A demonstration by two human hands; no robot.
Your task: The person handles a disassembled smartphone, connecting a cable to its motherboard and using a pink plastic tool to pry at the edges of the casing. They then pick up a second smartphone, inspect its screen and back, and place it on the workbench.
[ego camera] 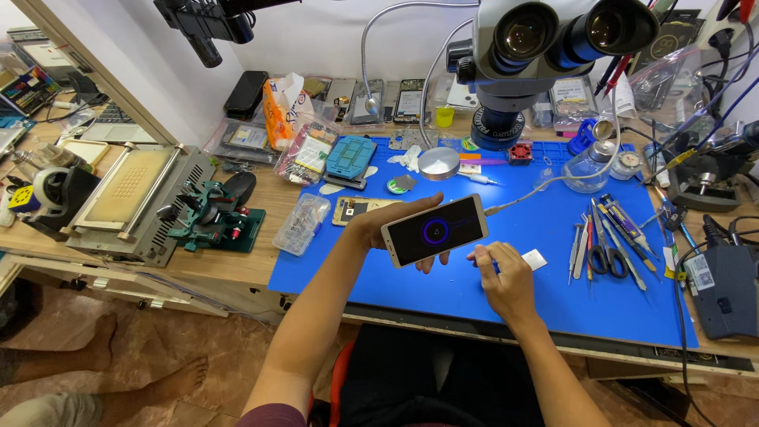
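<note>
My left hand (378, 229) holds a white-framed smartphone (434, 230) flat above the blue work mat (506, 292), its dark screen showing a glowing blue ring. A white cable (514, 202) leads away from the phone's right end. My right hand (504, 277) rests on the mat just below and right of the phone, fingers curled, with nothing visible in it. A small silvery square piece (534, 259) lies on the mat beside the right hand.
A microscope head (545, 47) hangs over the mat's far side. Tweezers, scissors and screwdrivers (605, 245) lie at the right. A clear parts box (301, 224) and a gold phone frame (357, 209) sit left. A metal machine (134, 205) stands far left, a black power unit (723, 289) far right.
</note>
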